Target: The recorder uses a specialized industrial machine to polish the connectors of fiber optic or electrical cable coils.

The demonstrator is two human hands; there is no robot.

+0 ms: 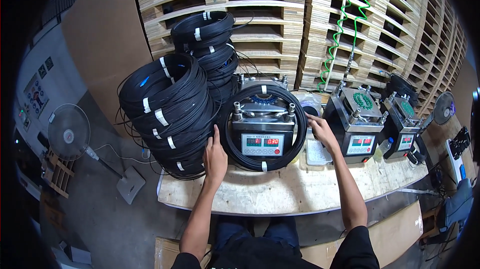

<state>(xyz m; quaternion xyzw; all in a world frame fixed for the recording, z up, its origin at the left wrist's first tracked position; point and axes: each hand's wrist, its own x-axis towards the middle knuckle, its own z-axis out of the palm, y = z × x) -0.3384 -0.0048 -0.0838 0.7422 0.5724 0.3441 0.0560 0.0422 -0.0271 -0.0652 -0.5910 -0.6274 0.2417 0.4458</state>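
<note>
A black cable coil (243,160), bound with strips of white tape, is in front of the middle machine (262,144), whose lit display shows through the ring. At the coil's left side is my left hand (215,160), its fingers pointing up along the outer edge. My right hand (322,132) grips the opposite side, with its index finger against the rim; the other fingers are partly hidden. Whether the coil rests on the machine or hangs between my hands I cannot tell.
A tall stack of black cable coils (172,114) stands left, another stack (205,31) behind it. Two similar machines (352,129) (402,124) stand right on the wooden table (295,196). A white tray (318,153) lies nearby; wooden pallets (265,14) rise behind. A fan (70,131) stands left.
</note>
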